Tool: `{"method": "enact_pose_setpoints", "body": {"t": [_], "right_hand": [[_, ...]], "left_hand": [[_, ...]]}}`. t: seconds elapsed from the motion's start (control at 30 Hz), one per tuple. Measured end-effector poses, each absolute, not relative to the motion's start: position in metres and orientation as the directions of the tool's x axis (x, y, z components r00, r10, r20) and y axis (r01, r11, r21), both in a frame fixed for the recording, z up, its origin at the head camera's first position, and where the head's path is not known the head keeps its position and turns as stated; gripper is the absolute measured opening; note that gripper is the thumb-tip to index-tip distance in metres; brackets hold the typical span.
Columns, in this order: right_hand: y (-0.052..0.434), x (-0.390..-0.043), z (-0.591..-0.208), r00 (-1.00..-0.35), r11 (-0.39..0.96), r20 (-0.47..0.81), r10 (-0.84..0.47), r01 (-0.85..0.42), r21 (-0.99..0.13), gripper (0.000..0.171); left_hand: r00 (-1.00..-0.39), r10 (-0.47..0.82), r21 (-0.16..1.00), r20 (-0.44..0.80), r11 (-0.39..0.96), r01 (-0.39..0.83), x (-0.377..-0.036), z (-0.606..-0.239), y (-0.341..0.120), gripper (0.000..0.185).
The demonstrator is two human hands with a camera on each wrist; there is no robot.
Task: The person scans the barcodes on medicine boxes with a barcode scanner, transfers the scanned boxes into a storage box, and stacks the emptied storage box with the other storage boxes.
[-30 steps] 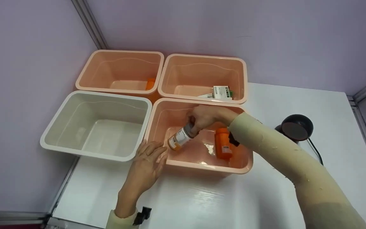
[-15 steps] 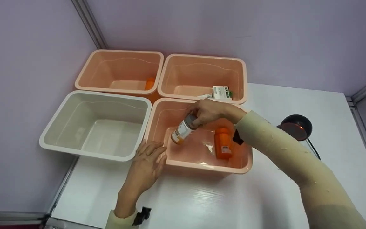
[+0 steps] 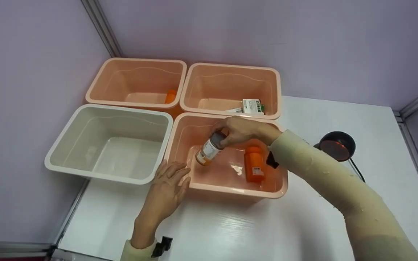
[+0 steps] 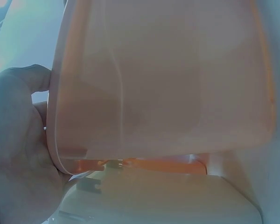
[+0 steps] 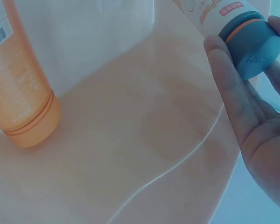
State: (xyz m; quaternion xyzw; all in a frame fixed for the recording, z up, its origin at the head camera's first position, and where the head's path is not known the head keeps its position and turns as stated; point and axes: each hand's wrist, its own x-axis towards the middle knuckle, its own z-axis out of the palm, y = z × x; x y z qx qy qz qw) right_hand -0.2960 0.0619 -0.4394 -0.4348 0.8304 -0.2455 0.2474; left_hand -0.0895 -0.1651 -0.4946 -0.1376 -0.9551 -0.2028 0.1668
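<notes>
Pinching a smooth, round white bottle (image 3: pixel 209 149) by its grey cap, your right hand (image 3: pixel 238 129) tilts it inside the glossy pink tub (image 3: pixel 227 188) beside an orange bottle (image 3: pixel 254 164); your left hand (image 3: pixel 167 190) presses flat, fingers straight, against the tub's corner on the tabletop (image 3: pixel 259 228).

A white counter (image 3: pixel 230 232) set into a corner of lilac walls carries four plastic tubs packed tight in a two-by-two block at its far left end. The near-left tub (image 3: pixel 109 143) is white; the near-right tub (image 3: pixel 227 188) and the two behind it, the far-left tub (image 3: pixel 136 81) and the far-right tub (image 3: pixel 230 87), are peach. To the right of the block, near the near-right tub, stands a black round scanner (image 3: pixel 337 145) with a reddish face, its black cable (image 3: pixel 357 170) trailing toward the near edge.
</notes>
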Motion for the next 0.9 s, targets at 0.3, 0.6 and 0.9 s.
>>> {"method": "enact_pose_setpoints", "body": {"t": [0.3,0.6,0.9], "right_hand": [[0.067,-0.293,-0.433,-0.542,0.536,-0.196,-0.817,-0.589,-0.605,0.049],[0.075,-0.291,-0.417,-0.587,0.585,-0.219,-0.779,-0.555,-0.591,0.049],[0.086,-0.289,-0.406,-0.713,0.653,-0.233,-0.661,-0.395,-0.645,0.037]], "left_hand": [[-0.895,0.209,0.335,0.395,0.874,0.351,-0.089,-0.495,-0.166,0.030],[-0.894,0.217,0.351,0.391,0.863,0.363,-0.090,-0.493,-0.167,0.034],[-0.894,0.222,0.339,0.388,0.868,0.363,-0.090,-0.494,-0.167,0.033]]}}
